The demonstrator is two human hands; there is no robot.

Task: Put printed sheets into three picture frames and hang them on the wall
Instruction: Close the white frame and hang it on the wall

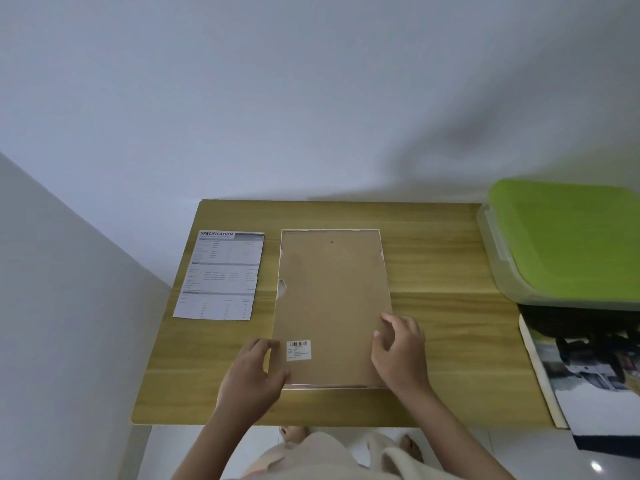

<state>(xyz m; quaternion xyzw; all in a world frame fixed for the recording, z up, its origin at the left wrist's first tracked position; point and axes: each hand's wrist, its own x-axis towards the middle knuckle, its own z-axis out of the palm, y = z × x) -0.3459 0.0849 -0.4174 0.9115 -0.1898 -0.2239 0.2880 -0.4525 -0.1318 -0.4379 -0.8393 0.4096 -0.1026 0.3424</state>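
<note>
A picture frame (pixel 330 299) lies face down in the middle of the wooden table (pixel 443 258), its brown backing board up, with a barcode sticker (pixel 299 350) near the front left corner. My left hand (pixel 254 375) rests on the frame's front left corner, fingers curled over the edge. My right hand (pixel 400 351) touches the frame's right edge near the front, fingers spread on the board. A printed sheet (pixel 221 275) headed "SPECIFICATION" lies flat to the left of the frame.
A box with a green lid (pixel 568 240) stands at the table's right, on something dark. A printed picture (pixel 595 386) lies at the right front edge. A white wall (pixel 311 98) rises behind the table and another on the left.
</note>
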